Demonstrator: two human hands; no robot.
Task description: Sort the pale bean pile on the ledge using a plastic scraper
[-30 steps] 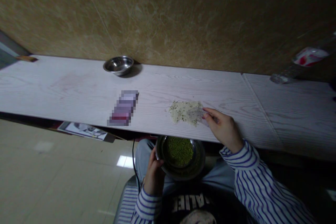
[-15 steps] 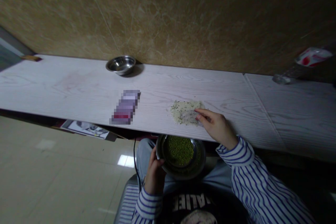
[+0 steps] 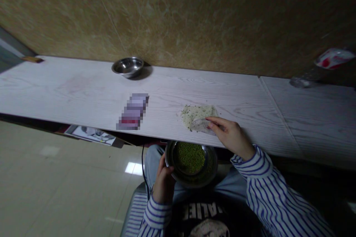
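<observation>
My left hand (image 3: pixel 164 179) grips the rim of a steel bowl (image 3: pixel 174 172) of green mung beans (image 3: pixel 189 157), held below the board's near edge above my lap. My right hand (image 3: pixel 230 134) rests on the white wood-grain board (image 3: pixel 69 89), its fingertips on a thin translucent sheet (image 3: pixel 199 125). That sheet lies on the near side of a flat pile of pale grains flecked with dark bits (image 3: pixel 198 114). Part of the pile is hidden beneath the sheet.
A small steel bowl (image 3: pixel 128 67) stands at the board's back edge against a marble-patterned wall (image 3: pixel 178 14). A pixelated flat packet (image 3: pixel 132 112) lies left of the pile. A plastic bottle with a red-and-white label (image 3: pixel 333 58) lies at far right. Below the board is a tiled floor (image 3: pixel 61 185).
My right hand has slid slightly left, carrying the translucent sheet further over the pile. The left hand and the bowl it holds have barely moved.
</observation>
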